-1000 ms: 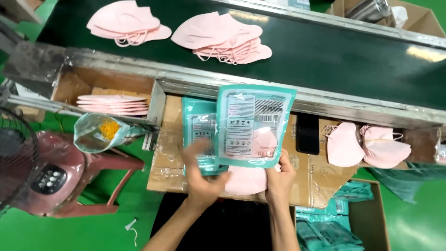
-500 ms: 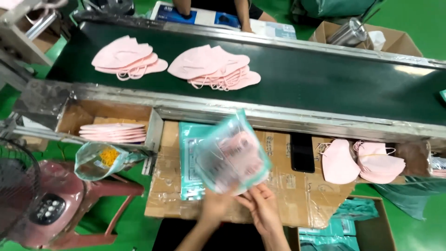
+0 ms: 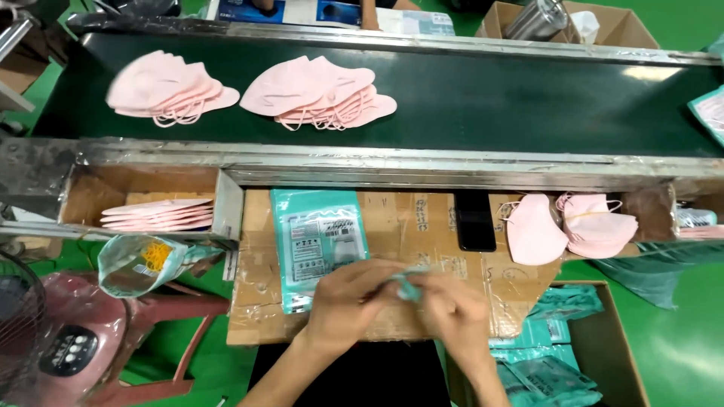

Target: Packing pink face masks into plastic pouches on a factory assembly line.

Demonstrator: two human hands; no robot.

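Note:
My left hand [image 3: 353, 301] and my right hand [image 3: 454, 310] meet low over the cardboard worktop [image 3: 422, 226]. Both pinch a teal packet [image 3: 407, 288], of which only a small edge shows between the fingers. Just beyond my left hand a stack of flat teal pouches [image 3: 317, 237] lies on the cardboard. Two piles of pink masks [image 3: 535, 230] [image 3: 599, 222] rest at the right of the worktop. A black phone [image 3: 475, 222] lies between the pouches and those masks.
A dark green conveyor belt [image 3: 528, 98] runs across the back with two heaps of pink masks [image 3: 170, 87] [image 3: 324, 90]. A side bin holds stacked masks [image 3: 158, 215]. A box of filled teal packets [image 3: 550, 362] sits lower right; a plastic bag [image 3: 139, 264] and pink stool [image 3: 113, 332] stand left.
The teal packet with pink masks inside was held up facing me, then tilted and came down. Now both hands are lower and closed together on it, hiding most of it.

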